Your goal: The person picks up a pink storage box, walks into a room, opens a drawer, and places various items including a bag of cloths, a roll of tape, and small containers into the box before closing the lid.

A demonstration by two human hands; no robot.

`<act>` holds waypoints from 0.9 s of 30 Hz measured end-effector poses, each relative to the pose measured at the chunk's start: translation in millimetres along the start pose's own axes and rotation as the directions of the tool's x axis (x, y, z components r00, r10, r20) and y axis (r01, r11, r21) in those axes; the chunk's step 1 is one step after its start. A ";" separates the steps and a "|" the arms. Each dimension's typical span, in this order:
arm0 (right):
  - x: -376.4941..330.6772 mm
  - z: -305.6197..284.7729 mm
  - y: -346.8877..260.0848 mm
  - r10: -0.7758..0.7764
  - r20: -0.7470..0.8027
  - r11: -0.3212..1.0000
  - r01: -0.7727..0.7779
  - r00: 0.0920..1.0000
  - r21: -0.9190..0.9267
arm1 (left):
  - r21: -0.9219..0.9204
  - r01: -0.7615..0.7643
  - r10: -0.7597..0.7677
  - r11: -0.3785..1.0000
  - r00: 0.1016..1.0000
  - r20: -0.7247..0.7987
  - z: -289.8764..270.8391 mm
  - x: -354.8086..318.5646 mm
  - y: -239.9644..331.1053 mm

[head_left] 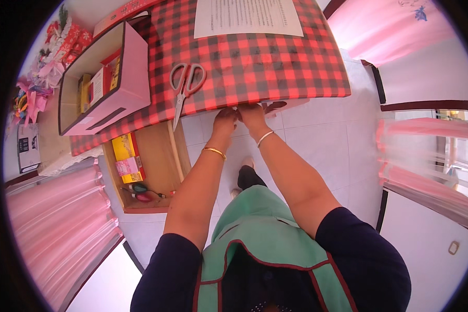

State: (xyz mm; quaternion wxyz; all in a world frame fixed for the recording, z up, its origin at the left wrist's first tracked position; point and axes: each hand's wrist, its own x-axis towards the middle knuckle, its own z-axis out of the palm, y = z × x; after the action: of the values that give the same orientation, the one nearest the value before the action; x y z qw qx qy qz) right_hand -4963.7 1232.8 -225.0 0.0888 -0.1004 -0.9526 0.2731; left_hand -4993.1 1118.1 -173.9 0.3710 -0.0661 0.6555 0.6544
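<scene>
A sheet of red-and-black checked wrapping paper (244,57) covers the table in front of me. My left hand (225,120) and my right hand (253,115) sit side by side at its near edge, fingers curled onto the paper's rim. Grey-handled scissors (184,86) lie shut on the paper just left of my hands. A pink cardboard box (120,99), open on its side with small packages inside, stands on the paper's left part. A gold bangle is on my left wrist, a thin bracelet on my right.
A white printed sheet (247,18) lies at the far side. An open wooden drawer (148,171) below left holds yellow and pink packs. Ribbons and bows (34,96) pile at far left. Pink curtains (57,229) hang left and right over a white tile floor (317,140).
</scene>
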 end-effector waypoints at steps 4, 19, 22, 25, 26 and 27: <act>1.7 11.7 -0.5 0.295 0.135 0.702 -0.310 0.946 0.641 | -0.506 0.173 -0.185 0.845 0.982 0.026 -9.5 19.8 -21.9; 11.3 -26.5 -20.1 0.410 0.612 0.167 -0.715 0.677 0.679 | -0.805 0.019 -0.167 0.593 0.981 -0.101 -6.9 60.6 -21.7; 4.3 -13.9 -12.0 0.292 0.412 0.508 -0.505 0.863 0.698 | -0.742 0.065 -0.148 0.668 0.988 -0.046 -12.2 66.3 -31.5; 7.8 -30.1 -30.7 0.378 0.656 0.223 -0.752 0.654 0.621 | -0.708 0.042 -0.148 0.705 0.985 -0.089 -19.0 63.5 -48.8; 4.6 -35.9 -36.1 0.408 0.621 0.277 -0.739 0.669 0.615 | -0.701 0.023 -0.147 0.712 0.982 -0.117 -14.4 56.2 -39.8; 5.4 -38.2 -35.9 0.433 0.582 0.333 -0.722 0.688 0.606 | -0.697 0.035 -0.154 0.717 0.982 -0.108 -5.6 50.1 -25.1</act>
State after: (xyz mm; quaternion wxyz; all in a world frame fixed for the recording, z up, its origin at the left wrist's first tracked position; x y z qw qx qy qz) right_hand -4965.5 1223.5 -173.2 -0.1348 -0.3404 -0.6173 0.6964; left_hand -5016.8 1129.6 -223.6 0.2993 -0.2848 0.3871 0.8243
